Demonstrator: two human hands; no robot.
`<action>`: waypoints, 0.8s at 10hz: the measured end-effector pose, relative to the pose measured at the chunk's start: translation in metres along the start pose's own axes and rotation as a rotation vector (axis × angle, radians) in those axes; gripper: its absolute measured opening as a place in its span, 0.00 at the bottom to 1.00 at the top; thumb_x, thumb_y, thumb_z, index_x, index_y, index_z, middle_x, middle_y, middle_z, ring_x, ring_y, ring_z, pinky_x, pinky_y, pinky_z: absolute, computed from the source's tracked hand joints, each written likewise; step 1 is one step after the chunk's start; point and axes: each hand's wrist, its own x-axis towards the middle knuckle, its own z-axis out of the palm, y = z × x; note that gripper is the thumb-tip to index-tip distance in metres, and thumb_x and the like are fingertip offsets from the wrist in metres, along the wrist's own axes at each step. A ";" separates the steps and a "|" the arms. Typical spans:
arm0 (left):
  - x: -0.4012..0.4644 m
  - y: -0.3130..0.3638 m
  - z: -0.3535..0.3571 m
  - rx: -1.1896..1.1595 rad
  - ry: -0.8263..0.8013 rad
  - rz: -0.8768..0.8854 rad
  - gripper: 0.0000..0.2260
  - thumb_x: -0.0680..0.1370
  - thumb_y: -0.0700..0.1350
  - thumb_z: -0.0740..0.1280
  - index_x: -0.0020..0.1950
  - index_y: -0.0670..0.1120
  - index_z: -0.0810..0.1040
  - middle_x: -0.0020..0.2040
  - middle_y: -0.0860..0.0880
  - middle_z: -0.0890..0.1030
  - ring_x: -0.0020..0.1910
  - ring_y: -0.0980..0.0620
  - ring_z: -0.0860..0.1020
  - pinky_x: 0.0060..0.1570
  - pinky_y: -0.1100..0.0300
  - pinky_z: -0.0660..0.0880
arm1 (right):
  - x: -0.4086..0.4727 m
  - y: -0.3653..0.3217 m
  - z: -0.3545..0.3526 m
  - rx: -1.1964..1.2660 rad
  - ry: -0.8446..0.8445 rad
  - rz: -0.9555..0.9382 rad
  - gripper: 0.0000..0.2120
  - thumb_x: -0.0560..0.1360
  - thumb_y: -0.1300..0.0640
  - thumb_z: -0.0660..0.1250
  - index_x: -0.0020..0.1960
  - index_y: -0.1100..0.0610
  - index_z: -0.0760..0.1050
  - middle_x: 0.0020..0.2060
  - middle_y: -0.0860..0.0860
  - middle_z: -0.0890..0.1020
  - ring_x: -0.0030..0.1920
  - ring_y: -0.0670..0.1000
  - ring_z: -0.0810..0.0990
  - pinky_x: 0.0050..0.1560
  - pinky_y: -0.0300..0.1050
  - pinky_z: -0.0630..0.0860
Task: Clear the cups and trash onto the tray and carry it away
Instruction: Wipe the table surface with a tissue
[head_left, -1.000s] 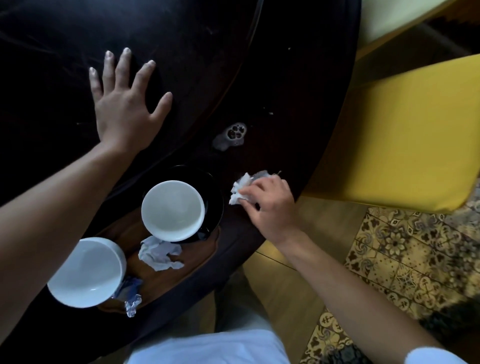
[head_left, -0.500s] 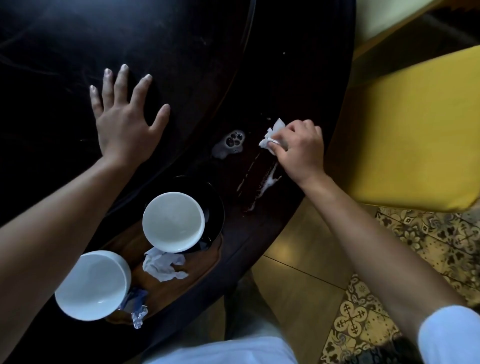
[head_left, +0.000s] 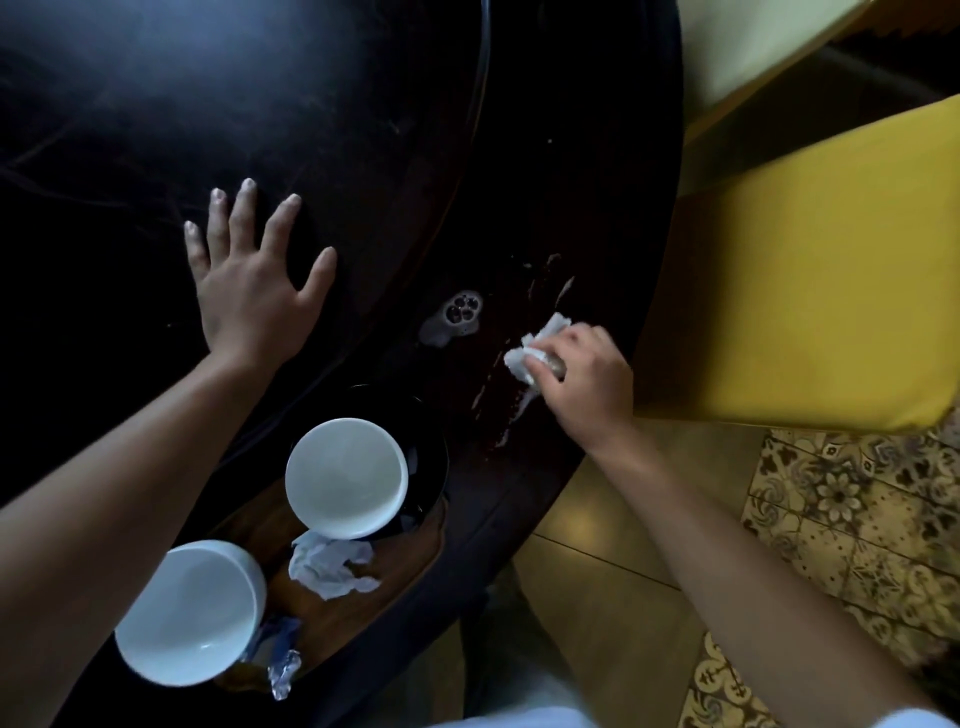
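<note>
Clamped in my right hand (head_left: 582, 384), the crumpled napkin (head_left: 535, 348) presses on the dark round table (head_left: 545, 156) beside a wet smear; my left hand (head_left: 249, 291) lies flat, fingers apart. Both white cups (head_left: 347, 478) sit on the wooden tray (head_left: 363, 608), likely fragile, best gripped by their walls. Soft white tissue (head_left: 330, 569) lies between them.
</note>
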 end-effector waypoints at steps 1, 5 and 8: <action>0.000 0.001 0.001 0.001 0.001 -0.003 0.29 0.81 0.65 0.56 0.80 0.54 0.63 0.83 0.45 0.56 0.83 0.43 0.49 0.79 0.40 0.44 | -0.029 -0.006 -0.007 0.091 0.052 -0.074 0.06 0.75 0.53 0.74 0.49 0.54 0.84 0.43 0.49 0.81 0.46 0.51 0.76 0.46 0.45 0.75; 0.003 0.004 0.001 -0.009 -0.006 -0.017 0.29 0.81 0.65 0.57 0.80 0.54 0.63 0.84 0.46 0.55 0.83 0.43 0.49 0.79 0.41 0.43 | -0.069 -0.001 0.014 -0.029 -0.081 -0.493 0.08 0.80 0.49 0.68 0.50 0.53 0.83 0.42 0.52 0.80 0.43 0.56 0.76 0.43 0.53 0.71; 0.002 0.006 0.001 -0.009 -0.010 -0.011 0.29 0.81 0.65 0.56 0.80 0.54 0.63 0.83 0.45 0.55 0.83 0.43 0.49 0.79 0.41 0.43 | 0.012 0.029 0.003 -0.216 0.056 -0.259 0.09 0.79 0.51 0.67 0.51 0.56 0.81 0.43 0.54 0.79 0.44 0.58 0.76 0.44 0.53 0.71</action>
